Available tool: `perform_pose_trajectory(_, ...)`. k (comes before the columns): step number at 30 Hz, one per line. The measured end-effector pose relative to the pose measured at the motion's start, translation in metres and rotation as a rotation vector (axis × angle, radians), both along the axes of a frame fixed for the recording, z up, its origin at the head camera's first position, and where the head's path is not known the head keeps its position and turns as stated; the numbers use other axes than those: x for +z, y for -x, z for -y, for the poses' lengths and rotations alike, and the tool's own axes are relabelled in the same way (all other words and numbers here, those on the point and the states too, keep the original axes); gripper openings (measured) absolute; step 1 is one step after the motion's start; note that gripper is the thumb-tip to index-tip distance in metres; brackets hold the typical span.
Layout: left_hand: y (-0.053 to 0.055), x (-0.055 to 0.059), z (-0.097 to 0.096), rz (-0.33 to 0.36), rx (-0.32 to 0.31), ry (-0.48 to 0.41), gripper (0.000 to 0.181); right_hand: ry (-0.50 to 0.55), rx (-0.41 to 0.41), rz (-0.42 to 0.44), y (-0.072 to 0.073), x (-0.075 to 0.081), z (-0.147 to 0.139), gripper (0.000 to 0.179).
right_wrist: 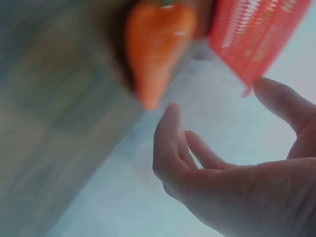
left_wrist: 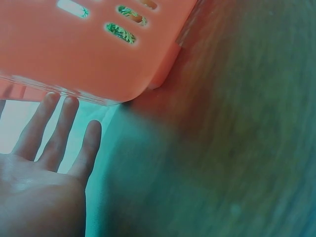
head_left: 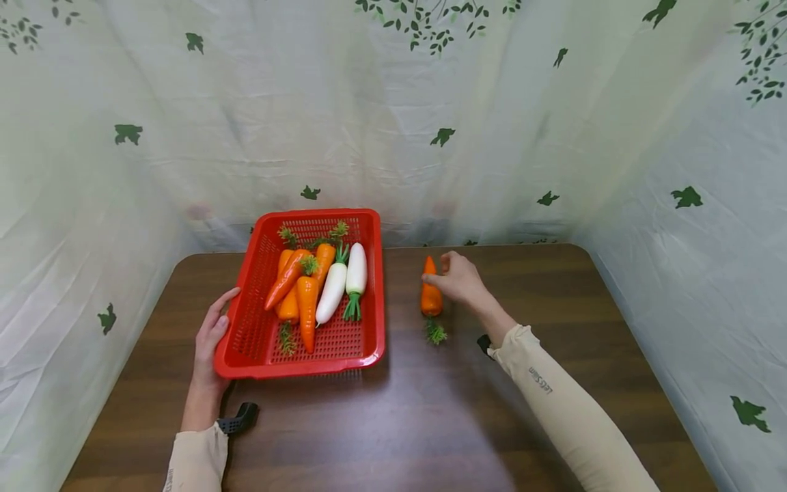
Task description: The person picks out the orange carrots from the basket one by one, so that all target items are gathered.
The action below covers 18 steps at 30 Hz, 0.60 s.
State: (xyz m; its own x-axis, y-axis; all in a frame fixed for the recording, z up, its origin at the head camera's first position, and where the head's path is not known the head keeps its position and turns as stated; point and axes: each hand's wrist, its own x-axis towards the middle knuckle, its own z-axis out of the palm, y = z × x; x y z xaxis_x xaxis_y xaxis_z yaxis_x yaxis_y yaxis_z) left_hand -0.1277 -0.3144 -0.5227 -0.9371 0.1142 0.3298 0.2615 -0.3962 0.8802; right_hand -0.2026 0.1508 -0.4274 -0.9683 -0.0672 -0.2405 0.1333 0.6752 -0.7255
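A red plastic basket [head_left: 289, 371] holds several orange carrots [head_left: 307, 301] with green tops and two white radishes [head_left: 356, 270]. My left hand [head_left: 210, 342] is at the basket's left side, with straight fingers [left_wrist: 62, 131] right at its wall in the left wrist view. To the right of the basket, a single carrot [head_left: 432, 298] lies on the table, tip to the back and leafy top toward me. Over it hovers my right hand [head_left: 460, 279], thumb and fingers apart; the right wrist view shows the carrot [right_wrist: 157, 47] beyond the fingertips, nothing between them.
The brown wooden table [head_left: 418, 424] has rounded back corners. Pale curtains [head_left: 393, 137] with green leaf prints hang behind it and along both sides. A black wrist strap piece [head_left: 240, 418] sits on my left wrist.
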Motion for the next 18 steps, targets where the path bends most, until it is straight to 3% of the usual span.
perform_pose_trajectory(7, 0.001, -0.001, 0.000, 0.014, 0.010, 0.027, 0.056, 0.090, 0.049, -0.067, -0.005, 0.027, 0.031, 0.067)
perform_pose_trajectory(18, -0.001, 0.001, 0.001, 0.014, 0.032, 0.034, 0.056, 0.218, 0.123, -0.017, -0.003, 0.050, 0.086, 0.067)
